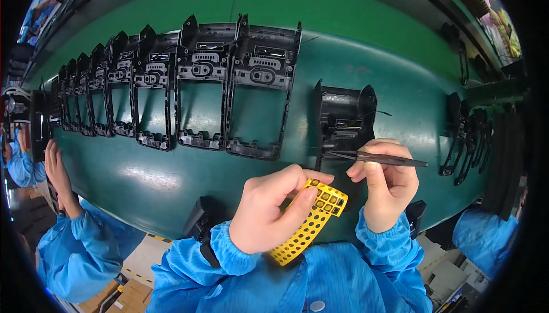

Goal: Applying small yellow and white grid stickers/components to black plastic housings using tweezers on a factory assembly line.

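My left hand (267, 209) is closed on a yellow backing strip (304, 228) that bends down toward my chest. Rows of dark round holes or dots run along it, and small dark squarish pads sit at its upper end. Between the thumb and fingers of my right hand (390, 186) is a pair of black tweezers (392, 159), its tips pointing left. Just beyond both hands lies a black plastic housing (347, 107), its lower part hidden behind my hands. The tweezers' tips cross in front of it; whether they touch it or grip anything cannot be told.
A long row of black frame housings (260, 84) stretches left across the green tabletop (194, 184). More black parts (466, 135) lie at the right. At the left, a co-worker's hand (55, 170) is near the table edge; another blue sleeve (486, 238) shows at right.
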Available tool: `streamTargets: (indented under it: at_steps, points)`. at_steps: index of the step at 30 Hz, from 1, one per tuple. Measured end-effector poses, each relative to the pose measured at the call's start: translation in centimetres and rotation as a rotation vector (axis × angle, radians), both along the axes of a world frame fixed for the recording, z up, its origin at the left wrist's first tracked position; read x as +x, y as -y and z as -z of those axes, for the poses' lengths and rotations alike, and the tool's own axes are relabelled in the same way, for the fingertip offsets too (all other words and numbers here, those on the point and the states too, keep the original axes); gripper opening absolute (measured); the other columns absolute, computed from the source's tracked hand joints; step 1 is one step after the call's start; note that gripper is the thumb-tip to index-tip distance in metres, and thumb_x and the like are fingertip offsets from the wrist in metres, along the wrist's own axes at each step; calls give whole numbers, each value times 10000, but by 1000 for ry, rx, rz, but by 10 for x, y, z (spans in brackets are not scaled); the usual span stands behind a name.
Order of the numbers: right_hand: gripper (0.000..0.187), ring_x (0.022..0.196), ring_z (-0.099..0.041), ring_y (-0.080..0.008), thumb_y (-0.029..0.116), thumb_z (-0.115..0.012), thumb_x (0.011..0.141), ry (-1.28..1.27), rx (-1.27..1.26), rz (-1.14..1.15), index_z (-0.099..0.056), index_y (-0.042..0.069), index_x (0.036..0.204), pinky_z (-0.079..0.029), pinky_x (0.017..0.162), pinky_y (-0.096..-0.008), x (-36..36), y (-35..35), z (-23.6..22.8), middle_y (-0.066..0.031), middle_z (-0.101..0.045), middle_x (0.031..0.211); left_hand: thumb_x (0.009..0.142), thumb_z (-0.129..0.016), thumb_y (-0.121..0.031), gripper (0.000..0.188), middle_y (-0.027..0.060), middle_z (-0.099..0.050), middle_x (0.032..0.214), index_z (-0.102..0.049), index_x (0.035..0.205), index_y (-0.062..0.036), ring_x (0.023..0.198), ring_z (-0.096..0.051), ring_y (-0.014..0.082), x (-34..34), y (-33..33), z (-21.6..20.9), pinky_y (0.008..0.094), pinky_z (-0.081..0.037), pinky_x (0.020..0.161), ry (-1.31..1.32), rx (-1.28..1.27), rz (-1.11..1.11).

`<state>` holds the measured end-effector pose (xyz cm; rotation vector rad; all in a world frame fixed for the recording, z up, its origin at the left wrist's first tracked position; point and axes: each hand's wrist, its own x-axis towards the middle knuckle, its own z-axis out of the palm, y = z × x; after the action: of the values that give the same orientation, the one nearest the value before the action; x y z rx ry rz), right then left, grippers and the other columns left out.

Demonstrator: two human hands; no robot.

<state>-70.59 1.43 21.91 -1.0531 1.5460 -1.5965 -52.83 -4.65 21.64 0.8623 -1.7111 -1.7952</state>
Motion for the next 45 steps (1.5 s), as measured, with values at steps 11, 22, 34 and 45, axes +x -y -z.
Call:
streamTargets:
  at_steps: [11, 22, 34, 45]
  points:
    - [148, 726, -639, -158, -32, -592, 864, -78, -8, -28, -575, -41, 1011, -526, 639, -240, -2, 2, 1, -141, -568, 990, 920, -476, -37, 144, 219, -674, 1033, -482, 790, 25, 843, -681, 160, 0, -1, 1, 259, -527, 709, -6, -4, -3]
    - [169, 733, -636, -167, -42, -593, 861, -171, -73, -73, -564, -48, 1028, -534, 663, -261, -3, 1, 5, -162, -551, 1009, 933, -466, -51, 170, 227, -671, 1033, -460, 777, 18, 862, -674, 167, 0, 0, 2, 263, -525, 717, -21, -15, 2]
    - [199, 656, -636, -171, 38, -598, 887, 300, -18, -10, -523, -46, 1052, -535, 583, -254, 10, -7, -23, -151, -580, 970, 928, -541, -66, 158, 177, -693, 939, -475, 807, 11, 692, -649, 150, -3, -11, 10, 271, -493, 575, -49, -44, -154]
    - [221, 696, -634, -160, 71, -616, 892, 315, -26, -28, -536, -52, 1057, -534, 611, -260, 18, -9, -17, -140, -597, 956, 974, -465, -76, 148, 191, -688, 1001, -471, 861, 20, 853, -667, 151, -2, -13, 8, 275, -535, 707, 7, -170, -120]
